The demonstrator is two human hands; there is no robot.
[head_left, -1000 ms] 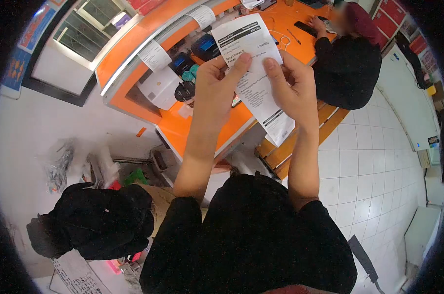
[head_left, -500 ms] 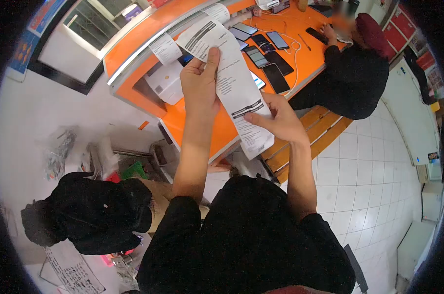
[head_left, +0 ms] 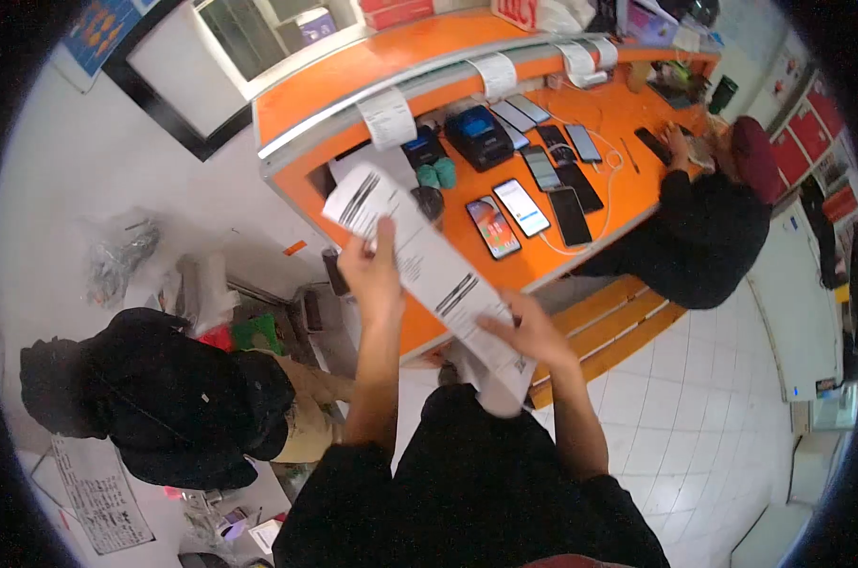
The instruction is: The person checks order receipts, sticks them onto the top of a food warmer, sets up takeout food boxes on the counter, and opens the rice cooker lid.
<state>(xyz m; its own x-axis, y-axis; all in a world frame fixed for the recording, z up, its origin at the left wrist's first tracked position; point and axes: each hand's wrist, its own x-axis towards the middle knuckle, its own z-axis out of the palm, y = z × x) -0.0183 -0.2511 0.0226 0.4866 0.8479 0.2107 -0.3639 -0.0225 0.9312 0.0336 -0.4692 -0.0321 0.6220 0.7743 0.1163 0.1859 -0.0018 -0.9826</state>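
Note:
A long printed paper receipt [head_left: 435, 273] is stretched slantwise in front of me, with black header bars and small text on it. My left hand [head_left: 372, 273] pinches its left edge near the upper end, thumb on the printed face. Lower down, my right hand [head_left: 533, 333] grips the right edge, its thumb also across the front. The bottom end of the paper curls near my black shirt. Beyond it on the orange desk [head_left: 457, 194] lie several phones, among them one with a lit colourful screen [head_left: 493, 227] and one with a white screen [head_left: 521, 207].
A black receipt printer [head_left: 479, 137] stands beside green rolls [head_left: 436, 173]. Printed slips [head_left: 388, 117] hang from the shelf edge. At the right, a person in black [head_left: 708, 227] sits on a wooden bench [head_left: 609, 327]; another person [head_left: 183, 398] is at the left.
My hands and the receipt have come lower and closer to my body. The view has shifted, showing more of the desk, the printer and the phones. Both hands still hold the paper.

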